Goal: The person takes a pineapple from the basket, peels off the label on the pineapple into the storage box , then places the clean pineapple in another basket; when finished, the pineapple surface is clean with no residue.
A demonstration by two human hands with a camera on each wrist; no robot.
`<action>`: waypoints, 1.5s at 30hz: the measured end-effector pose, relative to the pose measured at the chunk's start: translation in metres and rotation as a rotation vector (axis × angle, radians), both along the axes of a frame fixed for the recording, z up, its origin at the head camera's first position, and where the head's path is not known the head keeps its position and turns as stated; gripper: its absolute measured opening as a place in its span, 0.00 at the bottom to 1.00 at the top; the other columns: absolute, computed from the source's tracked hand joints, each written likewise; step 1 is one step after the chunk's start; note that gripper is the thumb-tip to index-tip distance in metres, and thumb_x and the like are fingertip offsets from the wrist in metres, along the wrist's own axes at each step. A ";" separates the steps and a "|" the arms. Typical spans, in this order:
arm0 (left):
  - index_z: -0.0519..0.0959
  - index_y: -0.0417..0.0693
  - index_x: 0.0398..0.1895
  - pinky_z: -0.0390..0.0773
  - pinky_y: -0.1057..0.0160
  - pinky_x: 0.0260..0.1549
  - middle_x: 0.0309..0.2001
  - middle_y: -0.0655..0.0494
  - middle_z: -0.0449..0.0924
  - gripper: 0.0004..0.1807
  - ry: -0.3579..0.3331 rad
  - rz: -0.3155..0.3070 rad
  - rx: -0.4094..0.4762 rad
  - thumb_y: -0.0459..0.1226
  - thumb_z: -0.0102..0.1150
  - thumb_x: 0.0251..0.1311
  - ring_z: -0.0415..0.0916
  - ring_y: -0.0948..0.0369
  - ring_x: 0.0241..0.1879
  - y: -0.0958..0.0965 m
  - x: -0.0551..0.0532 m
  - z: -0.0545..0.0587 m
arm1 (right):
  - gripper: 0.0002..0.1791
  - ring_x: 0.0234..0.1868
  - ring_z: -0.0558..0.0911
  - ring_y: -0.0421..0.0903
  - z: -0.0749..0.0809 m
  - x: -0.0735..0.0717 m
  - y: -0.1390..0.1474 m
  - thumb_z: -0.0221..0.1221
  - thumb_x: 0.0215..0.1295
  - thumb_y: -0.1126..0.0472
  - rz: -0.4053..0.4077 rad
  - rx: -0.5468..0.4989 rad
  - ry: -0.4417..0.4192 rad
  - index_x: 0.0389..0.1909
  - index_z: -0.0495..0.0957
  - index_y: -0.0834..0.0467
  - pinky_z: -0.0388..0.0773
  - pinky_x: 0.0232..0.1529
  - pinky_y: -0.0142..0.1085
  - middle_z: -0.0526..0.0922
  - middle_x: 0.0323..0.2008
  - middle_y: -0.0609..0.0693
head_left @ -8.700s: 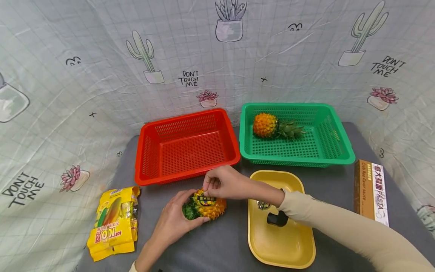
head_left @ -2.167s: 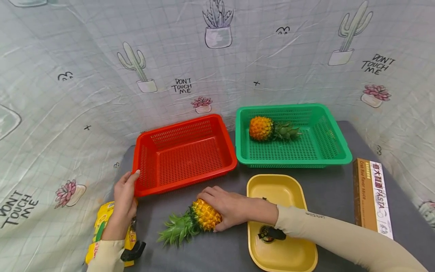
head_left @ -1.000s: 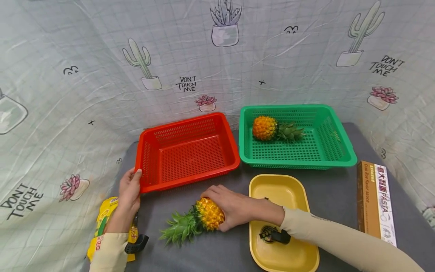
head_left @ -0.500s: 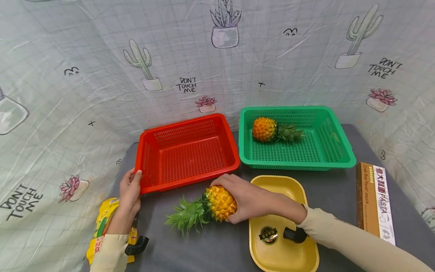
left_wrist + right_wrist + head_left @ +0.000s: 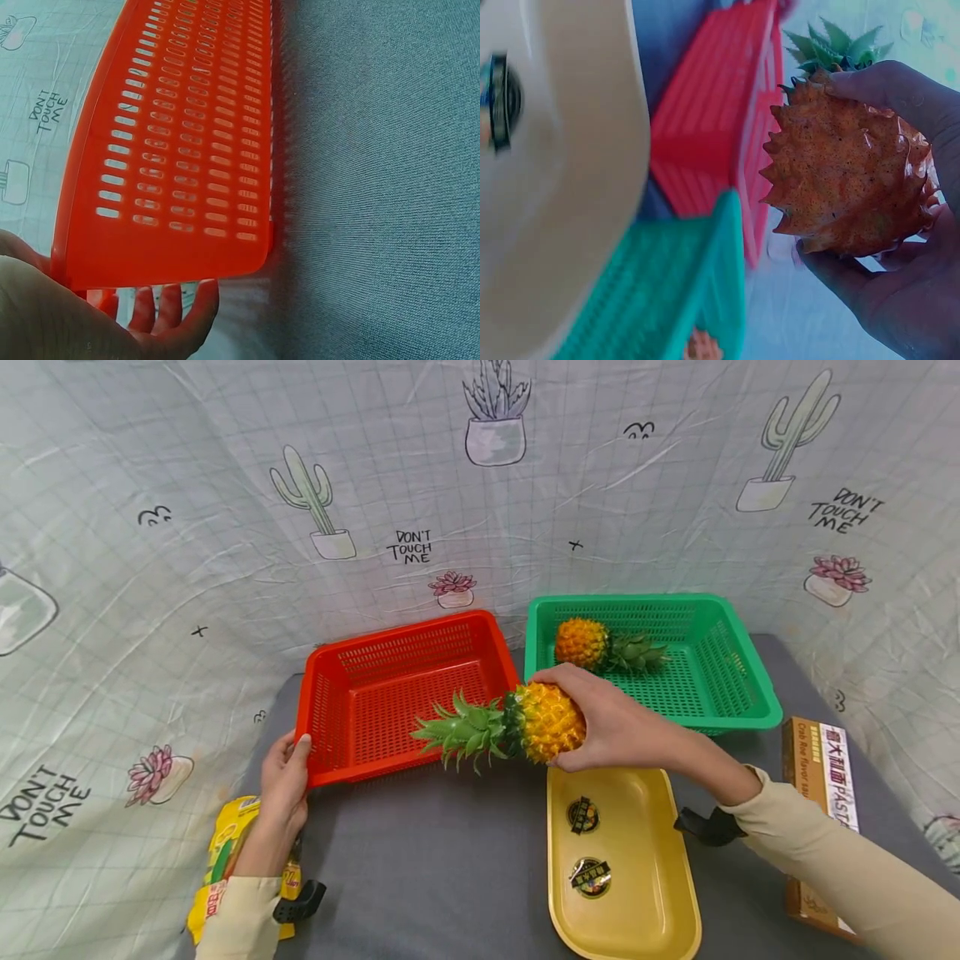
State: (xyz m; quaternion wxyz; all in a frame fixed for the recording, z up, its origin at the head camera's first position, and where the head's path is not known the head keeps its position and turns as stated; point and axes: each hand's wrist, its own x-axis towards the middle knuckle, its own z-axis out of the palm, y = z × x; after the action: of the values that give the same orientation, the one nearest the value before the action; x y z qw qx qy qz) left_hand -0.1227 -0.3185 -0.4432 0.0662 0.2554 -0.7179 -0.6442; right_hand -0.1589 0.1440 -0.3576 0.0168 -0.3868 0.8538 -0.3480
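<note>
My right hand [image 5: 611, 718] grips a small orange-yellow pineapple [image 5: 553, 722] by its base end, with the green crown pointing left. It is held up over the front edges of the two baskets and the far end of the yellow tray. In the right wrist view, thumb and fingers wrap the spiky pineapple [image 5: 847, 165] from both sides. At the front left corner of the red basket [image 5: 322, 768], my left hand [image 5: 285, 777] holds the rim. The left wrist view has the thumb at the rim and the fingers curled under the red basket [image 5: 172, 255].
The green basket [image 5: 761, 702] holds another pineapple [image 5: 581, 643], lying on its side. Two round black-and-gold stickers [image 5: 591, 877] lie in the yellow tray [image 5: 637, 893]. A yellow snack bag [image 5: 225, 843] is partly behind my left forearm; a pasta box [image 5: 817, 768] is at the right.
Earlier my left hand held the pineapple while my right pinched at its sticker. Since then my left hand went to the red basket, and my right lifted the pineapple off the table, up and right.
</note>
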 end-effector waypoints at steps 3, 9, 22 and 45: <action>0.59 0.40 0.82 0.80 0.72 0.44 0.63 0.48 0.68 0.33 -0.002 -0.002 0.009 0.45 0.50 0.83 0.73 0.58 0.54 -0.001 0.000 0.000 | 0.53 0.50 0.77 0.46 0.010 -0.010 0.013 0.81 0.45 0.56 -0.039 0.037 -0.002 0.74 0.66 0.56 0.82 0.47 0.46 0.74 0.62 0.50; 0.59 0.40 0.82 0.81 0.72 0.46 0.63 0.50 0.69 0.33 -0.016 -0.007 0.058 0.45 0.51 0.82 0.74 0.60 0.53 -0.001 0.001 0.002 | 0.52 0.48 0.77 0.49 0.023 -0.029 0.043 0.82 0.48 0.58 -0.125 0.061 0.000 0.74 0.67 0.59 0.82 0.44 0.47 0.75 0.61 0.53; 0.61 0.40 0.81 0.80 0.71 0.49 0.63 0.52 0.70 0.31 -0.020 -0.021 0.087 0.45 0.49 0.83 0.74 0.61 0.54 -0.003 0.002 0.004 | 0.53 0.48 0.79 0.52 0.020 -0.050 0.105 0.83 0.51 0.57 -0.300 0.066 -0.049 0.75 0.65 0.60 0.82 0.43 0.51 0.76 0.59 0.56; 0.57 0.46 0.84 0.80 0.70 0.51 0.70 0.49 0.66 0.33 -0.030 -0.062 0.057 0.48 0.48 0.83 0.71 0.57 0.61 -0.006 0.003 -0.002 | 0.54 0.46 0.81 0.53 -0.043 -0.080 0.145 0.82 0.54 0.55 -0.239 0.172 -0.199 0.77 0.62 0.65 0.82 0.41 0.49 0.77 0.59 0.61</action>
State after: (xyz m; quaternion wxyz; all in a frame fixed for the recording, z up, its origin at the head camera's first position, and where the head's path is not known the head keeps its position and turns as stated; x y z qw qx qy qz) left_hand -0.1193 -0.3245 -0.4450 0.0283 0.2442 -0.7079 -0.6622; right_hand -0.2389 0.2885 -0.4006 0.0929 -0.2432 0.9144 -0.3099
